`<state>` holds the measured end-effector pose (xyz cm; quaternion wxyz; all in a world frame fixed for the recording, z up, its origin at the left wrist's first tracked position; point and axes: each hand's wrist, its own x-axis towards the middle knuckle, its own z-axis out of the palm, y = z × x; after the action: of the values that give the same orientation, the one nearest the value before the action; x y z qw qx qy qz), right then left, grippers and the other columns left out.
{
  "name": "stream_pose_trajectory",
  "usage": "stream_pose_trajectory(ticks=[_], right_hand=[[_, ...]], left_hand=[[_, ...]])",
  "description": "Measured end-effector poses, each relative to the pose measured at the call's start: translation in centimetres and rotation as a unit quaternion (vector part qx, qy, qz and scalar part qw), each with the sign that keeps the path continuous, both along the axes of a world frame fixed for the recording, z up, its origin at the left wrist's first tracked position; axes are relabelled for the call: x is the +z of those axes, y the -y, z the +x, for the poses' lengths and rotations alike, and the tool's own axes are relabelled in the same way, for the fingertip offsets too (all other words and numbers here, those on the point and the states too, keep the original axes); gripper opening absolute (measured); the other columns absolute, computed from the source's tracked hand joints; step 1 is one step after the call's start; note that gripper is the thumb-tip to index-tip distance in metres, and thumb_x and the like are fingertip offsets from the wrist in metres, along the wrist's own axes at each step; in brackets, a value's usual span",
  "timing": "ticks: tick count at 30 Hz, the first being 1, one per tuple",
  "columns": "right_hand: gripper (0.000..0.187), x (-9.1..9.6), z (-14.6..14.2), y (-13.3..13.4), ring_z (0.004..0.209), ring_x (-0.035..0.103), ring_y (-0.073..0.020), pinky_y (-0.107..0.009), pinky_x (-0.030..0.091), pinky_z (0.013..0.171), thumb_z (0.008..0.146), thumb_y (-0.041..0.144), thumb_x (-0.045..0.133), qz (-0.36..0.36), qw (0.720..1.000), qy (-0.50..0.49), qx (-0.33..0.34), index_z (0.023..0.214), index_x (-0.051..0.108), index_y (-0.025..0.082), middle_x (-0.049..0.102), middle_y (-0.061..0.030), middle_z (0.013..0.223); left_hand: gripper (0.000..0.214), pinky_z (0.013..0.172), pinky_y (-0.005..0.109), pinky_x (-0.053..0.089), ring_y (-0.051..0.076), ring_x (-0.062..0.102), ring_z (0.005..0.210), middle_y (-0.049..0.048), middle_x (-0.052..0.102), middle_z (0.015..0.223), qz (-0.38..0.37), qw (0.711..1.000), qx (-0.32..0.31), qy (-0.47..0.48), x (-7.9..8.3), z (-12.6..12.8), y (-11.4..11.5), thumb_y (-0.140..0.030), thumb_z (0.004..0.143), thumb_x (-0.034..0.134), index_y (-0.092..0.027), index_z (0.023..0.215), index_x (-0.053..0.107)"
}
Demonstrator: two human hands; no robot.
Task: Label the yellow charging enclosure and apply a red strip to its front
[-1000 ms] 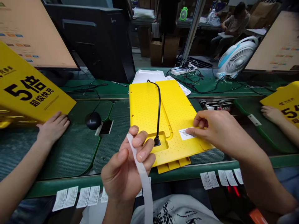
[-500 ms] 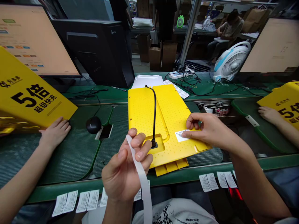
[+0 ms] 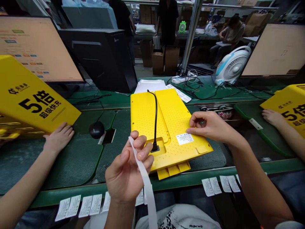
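Observation:
My left hand (image 3: 130, 168) has its fingers curled round a long white paper strip (image 3: 148, 190), which looks like label backing and hangs down toward my lap. Behind it lies a yellow plastic housing (image 3: 143, 111), its dimpled back facing up. A black power cord (image 3: 156, 117) is plugged into the recess of the housing and runs along it to the far edge. On the housing's right part sits a white printed label (image 3: 185, 139). My right hand (image 3: 207, 125) hovers just above and right of that label, fingers loosely bent, thumb apart from them, with nothing visible in between.
Other people's hands rest by yellow boxes, one hand (image 3: 59, 136) at left and another (image 3: 274, 117) at right. A black mouse (image 3: 96, 129), a computer case (image 3: 100, 60), a fan (image 3: 233, 65) and papers (image 3: 150, 85) stand around. Several labels (image 3: 208, 187) hang from the bench's front edge.
My right hand has come off the label, which now shows whole and flat on the housing. My left hand keeps the paper strip almost in place. The view has tilted slightly upward.

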<state>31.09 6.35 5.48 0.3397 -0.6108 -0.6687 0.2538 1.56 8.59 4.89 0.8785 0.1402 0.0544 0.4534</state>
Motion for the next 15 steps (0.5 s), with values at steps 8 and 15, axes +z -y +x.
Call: stream_pose_trajectory(ticks=[8, 15], right_hand=[[0.029, 3.5, -3.0, 5.4, 0.087, 0.069, -0.0163, -0.023, 0.058, 0.071, 0.098, 0.047, 0.079, 0.117, 0.984, -0.133, -0.002, 0.122, 0.075, 0.031, 0.073, -0.0007, 0.11], [0.016, 5.4, -4.9, 10.7, 0.082, 0.068, -0.011, -0.018, 0.056, 0.072, 0.101, 0.025, 0.077, 0.127, 0.99, -0.005, 0.066, 0.115, 0.075, 0.032, 0.073, 0.0034, 0.104]], left_hand=[[0.04, 0.073, 0.019, 0.058, 0.012, 0.069, 0.085, 0.0043, 0.073, 0.104, 0.183, 0.937, -0.03, -0.295, 1.3, 1.6, 2.4, -0.02, 0.086, 0.081, -0.022, 0.124, 0.067], [0.06, 0.084, 0.027, 0.053, 0.013, 0.067, 0.096, 0.0049, 0.07, 0.112, 0.246, 0.874, -0.088, -0.41, 3.5, 4.5, 7.3, -0.016, 0.09, 0.07, -0.026, 0.145, 0.049]])
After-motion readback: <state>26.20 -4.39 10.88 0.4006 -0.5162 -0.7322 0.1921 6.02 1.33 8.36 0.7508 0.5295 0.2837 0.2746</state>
